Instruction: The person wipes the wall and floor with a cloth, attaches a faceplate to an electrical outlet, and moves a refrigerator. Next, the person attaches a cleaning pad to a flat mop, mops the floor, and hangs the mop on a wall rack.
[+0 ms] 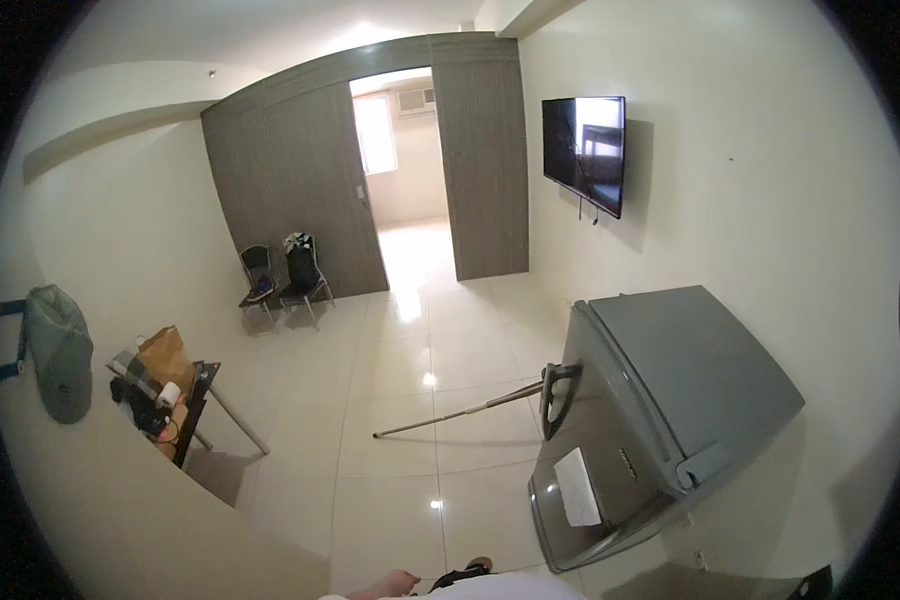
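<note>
My left hand [395, 582] shows at the bottom edge, left of the pale clothing on my body [510, 588]. Its fingers are too small and cut off to make out, and nothing can be seen held in it. Just right of it is a dark item [458, 577], partly hidden, with a brownish rounded piece beside it. My right hand is out of the frame.
A grey refrigerator [690, 370] stands at the right, a long thin pole [460, 412] leaning toward it. A wall TV [584, 150], two chairs [303, 268], a cluttered table [200, 400], a hanging cap [62, 360] and an open doorway are also visible.
</note>
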### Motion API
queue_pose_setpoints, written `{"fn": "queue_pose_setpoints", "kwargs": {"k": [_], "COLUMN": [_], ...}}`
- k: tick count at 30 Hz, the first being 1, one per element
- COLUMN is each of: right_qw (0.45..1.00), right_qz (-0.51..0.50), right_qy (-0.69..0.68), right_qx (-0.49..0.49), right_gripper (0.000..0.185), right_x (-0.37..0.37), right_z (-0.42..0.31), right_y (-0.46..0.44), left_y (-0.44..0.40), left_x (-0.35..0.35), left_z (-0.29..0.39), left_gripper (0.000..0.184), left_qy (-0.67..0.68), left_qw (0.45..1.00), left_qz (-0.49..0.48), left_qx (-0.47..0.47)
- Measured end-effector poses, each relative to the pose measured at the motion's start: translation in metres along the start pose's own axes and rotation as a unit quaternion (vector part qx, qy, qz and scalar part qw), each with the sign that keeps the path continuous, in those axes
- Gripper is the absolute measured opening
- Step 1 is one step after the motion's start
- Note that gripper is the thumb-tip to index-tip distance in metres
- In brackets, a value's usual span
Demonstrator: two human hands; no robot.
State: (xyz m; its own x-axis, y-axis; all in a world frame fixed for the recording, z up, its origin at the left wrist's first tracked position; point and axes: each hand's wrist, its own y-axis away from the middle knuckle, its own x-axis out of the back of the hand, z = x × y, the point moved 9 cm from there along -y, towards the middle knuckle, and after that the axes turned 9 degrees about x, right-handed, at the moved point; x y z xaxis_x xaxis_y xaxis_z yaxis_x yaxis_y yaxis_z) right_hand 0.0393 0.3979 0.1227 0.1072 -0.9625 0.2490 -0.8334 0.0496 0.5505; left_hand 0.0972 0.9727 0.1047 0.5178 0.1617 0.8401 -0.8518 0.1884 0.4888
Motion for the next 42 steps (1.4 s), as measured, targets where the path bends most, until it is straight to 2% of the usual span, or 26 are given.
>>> {"fn": "queue_pose_setpoints", "kwargs": {"k": [1,2,3,4,6,14,16,20,22,25,26,27,29,31,32,34,35,37,38,40,41,42], "right_qw": [1.000,1.000,1.000,1.000,0.999,0.992,0.991,0.988,0.987,0.986,0.985,0.985,0.984,0.983,0.982,0.981,0.981,0.981,0.982,0.983,0.983,0.984], "right_qz": [-0.003,-0.006,-0.009,-0.011,-0.017,-0.066,-0.074,-0.085,-0.090,-0.097,-0.099,-0.101,-0.105,-0.110,-0.111,-0.115,-0.116,-0.112,-0.109,-0.102,-0.098,-0.093], "right_qy": [0.005,0.009,0.014,0.020,0.027,0.079,0.087,0.096,0.098,0.103,0.104,0.106,0.109,0.117,0.119,0.125,0.126,0.128,0.129,0.130,0.130,0.130], "right_qx": [0.004,0.009,0.014,0.020,0.029,0.068,0.075,0.085,0.087,0.090,0.092,0.093,0.093,0.094,0.095,0.093,0.091,0.089,0.087,0.082,0.080,0.076], "right_gripper": [0.025,0.025,0.025,0.025,0.025,0.025,0.025,0.025,0.025,0.025,0.025,0.025,0.025,0.025,0.026,0.026,0.026,0.026,0.026,0.026,0.026,0.026], "right_x": [-0.002,-0.005,-0.009,-0.012,-0.021,-0.073,-0.087,-0.111,-0.122,-0.136,-0.140,-0.143,-0.149,-0.150,-0.150,-0.150,-0.149,-0.148,-0.147,-0.144,-0.141,-0.139], "right_z": [-0.007,-0.015,-0.023,-0.031,-0.049,-0.136,-0.155,-0.188,-0.200,-0.217,-0.223,-0.227,-0.234,-0.238,-0.240,-0.241,-0.240,-0.239,-0.237,-0.232,-0.228,-0.224], "right_y": [-0.005,-0.010,-0.016,-0.022,-0.033,-0.095,-0.111,-0.140,-0.151,-0.166,-0.168,-0.170,-0.176,-0.177,-0.178,-0.179,-0.178,-0.176,-0.174,-0.169,-0.166,-0.162], "left_y": [-0.004,-0.013,-0.019,-0.024,-0.023,-0.074,-0.081,-0.080,-0.067,-0.050,-0.059,-0.054,-0.044,-0.048,-0.046,-0.042,-0.042,-0.036,-0.037,-0.053,-0.055,-0.056], "left_x": [0.002,-0.002,-0.006,0.005,0.017,0.065,0.067,0.071,0.074,0.084,0.055,0.059,0.063,0.042,0.046,0.047,0.042,0.032,0.032,0.045,0.044,0.042], "left_z": [-0.001,-0.021,-0.036,-0.034,-0.045,-0.054,-0.062,-0.085,-0.102,-0.132,-0.156,-0.165,-0.182,-0.183,-0.185,-0.180,-0.176,-0.191,-0.193,-0.175,-0.176,-0.180], "left_gripper": [0.041,0.042,0.042,0.042,0.042,0.040,0.042,0.044,0.045,0.045,0.046,0.046,0.044,0.043,0.042,0.041,0.041,0.042,0.042,0.042,0.042,0.042], "left_qy": [0.006,0.108,0.207,0.212,0.389,0.443,0.409,0.357,0.411,0.384,0.405,0.406,0.385,0.368,0.303,0.180,0.184,0.380,0.379,0.215,0.214,0.344], "left_qw": [1.000,0.987,0.950,0.949,0.859,0.846,0.855,0.879,0.855,0.853,0.824,0.824,0.842,0.883,0.907,0.938,0.937,0.830,0.831,0.943,0.944,0.896], "left_qz": [0.000,-0.063,-0.125,-0.126,-0.099,-0.083,-0.118,-0.126,-0.099,-0.099,-0.120,-0.120,-0.074,-0.089,-0.084,-0.150,-0.154,-0.136,-0.136,-0.130,-0.130,-0.130], "left_qx": [0.003,0.102,0.198,0.198,0.317,0.285,0.295,0.289,0.300,0.340,0.377,0.378,0.371,0.279,0.280,0.254,0.255,0.385,0.384,0.218,0.216,0.251]}}
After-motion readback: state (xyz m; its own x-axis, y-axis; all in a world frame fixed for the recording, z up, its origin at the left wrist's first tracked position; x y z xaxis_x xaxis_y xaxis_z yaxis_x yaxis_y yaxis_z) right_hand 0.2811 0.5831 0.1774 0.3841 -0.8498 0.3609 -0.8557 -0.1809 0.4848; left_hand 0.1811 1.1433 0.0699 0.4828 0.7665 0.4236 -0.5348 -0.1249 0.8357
